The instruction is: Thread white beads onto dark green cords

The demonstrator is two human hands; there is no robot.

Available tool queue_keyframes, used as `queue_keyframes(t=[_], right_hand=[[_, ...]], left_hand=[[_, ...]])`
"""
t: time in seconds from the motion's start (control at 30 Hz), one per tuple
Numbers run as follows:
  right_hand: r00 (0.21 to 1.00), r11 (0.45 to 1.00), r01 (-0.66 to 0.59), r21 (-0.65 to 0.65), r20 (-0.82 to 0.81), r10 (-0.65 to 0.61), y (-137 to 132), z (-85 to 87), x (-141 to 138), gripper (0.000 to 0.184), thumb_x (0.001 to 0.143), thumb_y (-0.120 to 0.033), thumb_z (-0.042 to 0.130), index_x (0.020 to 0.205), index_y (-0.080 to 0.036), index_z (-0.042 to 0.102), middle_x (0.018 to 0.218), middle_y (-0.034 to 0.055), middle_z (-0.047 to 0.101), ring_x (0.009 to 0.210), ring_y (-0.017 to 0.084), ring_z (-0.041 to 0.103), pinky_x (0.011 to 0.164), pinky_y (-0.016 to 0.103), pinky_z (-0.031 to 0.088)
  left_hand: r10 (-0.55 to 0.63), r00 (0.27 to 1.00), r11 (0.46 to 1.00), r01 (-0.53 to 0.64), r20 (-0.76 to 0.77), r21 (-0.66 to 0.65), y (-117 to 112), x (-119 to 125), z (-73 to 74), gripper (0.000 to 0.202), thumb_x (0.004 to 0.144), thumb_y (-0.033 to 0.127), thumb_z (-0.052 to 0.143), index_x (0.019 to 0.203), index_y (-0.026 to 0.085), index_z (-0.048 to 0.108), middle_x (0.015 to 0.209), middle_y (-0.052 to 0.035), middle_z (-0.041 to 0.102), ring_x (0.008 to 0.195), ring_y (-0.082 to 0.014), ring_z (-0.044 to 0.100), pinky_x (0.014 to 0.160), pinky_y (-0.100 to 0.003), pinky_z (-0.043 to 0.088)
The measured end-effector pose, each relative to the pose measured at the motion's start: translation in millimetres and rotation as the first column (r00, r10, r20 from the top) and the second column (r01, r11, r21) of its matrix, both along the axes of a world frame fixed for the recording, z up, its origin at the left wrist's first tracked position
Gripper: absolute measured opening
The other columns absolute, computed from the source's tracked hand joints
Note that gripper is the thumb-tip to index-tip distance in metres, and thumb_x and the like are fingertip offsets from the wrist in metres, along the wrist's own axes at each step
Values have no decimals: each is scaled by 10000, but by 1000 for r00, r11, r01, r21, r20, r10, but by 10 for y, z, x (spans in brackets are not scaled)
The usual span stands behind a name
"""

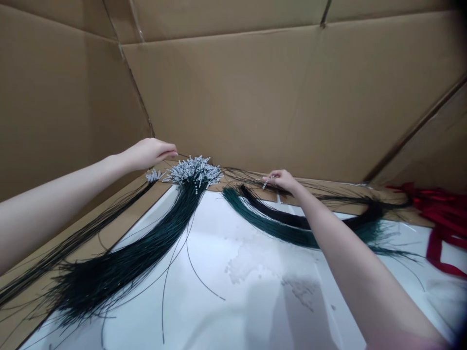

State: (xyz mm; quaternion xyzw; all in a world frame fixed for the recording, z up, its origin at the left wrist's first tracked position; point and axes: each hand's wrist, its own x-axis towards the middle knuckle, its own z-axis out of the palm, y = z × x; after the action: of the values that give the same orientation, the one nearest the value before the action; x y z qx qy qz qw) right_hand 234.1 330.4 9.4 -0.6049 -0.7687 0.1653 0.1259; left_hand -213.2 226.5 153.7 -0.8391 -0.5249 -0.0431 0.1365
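Well, beaded sprig [265, 183] — silvery-white — in right hand [280, 179]

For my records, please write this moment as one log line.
left hand: pinching thin wire; right hand: holding beaded tip; green bundle: bead ends between hands; red ribbon: far right

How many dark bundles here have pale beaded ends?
2: the thick green bundle left of centre on the white surface, and the thinner dark bundle farther left along the cardboard. More could be hidden from view.
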Motion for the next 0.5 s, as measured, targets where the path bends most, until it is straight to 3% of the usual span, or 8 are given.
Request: queue_keyframes(t=[0.13, 0.3, 0.4, 0.5], right_hand=[[996, 997, -31, -67, -88, 25, 23, -42, 46, 296, 946, -321, 592, 1185, -146, 607, 1190, 78, 627, 1013, 227, 640, 854, 412, 553], [971, 995, 11, -100, -235, -34, 22, -106, 34, 312, 944, -319, 595, 1201, -143, 597, 1196, 80, 622, 1017, 230, 640, 851, 416, 555], [931, 994, 61, -87, -355, -88, -2, -31, 35, 309, 944, -317, 596, 1199, -143, 597, 1195, 81, 623, 1015, 228, 640, 849, 415, 555], [861, 991, 117, -67, -490, -135, -43, 163, 90, 299, 945, -308, 596, 1194, -142, 597, 1179, 85, 628, 993, 212, 646, 834, 405, 560]], left_hand=[[-9, 1000, 998, 9, -16, 57, 62, 37, 62, 315, 949, 392, 404, 918, 192, 645, 942, -68, 686, 822, -211, 587, 661, -244, 336], [-2, 998, 999, 5, -62, 52, -34, 129, 170, 282, 982, 366, 429, 987, 167, 628, 989, -36, 660, 842, -154, 518, 694, -213, 325], [44, 997, 998, -41, -64, 53, -136, 34, 227, 262, 984, 346, 437, 973, 165, 626, 961, -21, 654, 816, -146, 494, 677, -210, 314], [116, 992, 991, -113, -42, 66, -291, -168, 255, 266, 976, 365, 434, 973, 179, 624, 860, -11, 636, 742, -146, 479, 652, -211, 309]])
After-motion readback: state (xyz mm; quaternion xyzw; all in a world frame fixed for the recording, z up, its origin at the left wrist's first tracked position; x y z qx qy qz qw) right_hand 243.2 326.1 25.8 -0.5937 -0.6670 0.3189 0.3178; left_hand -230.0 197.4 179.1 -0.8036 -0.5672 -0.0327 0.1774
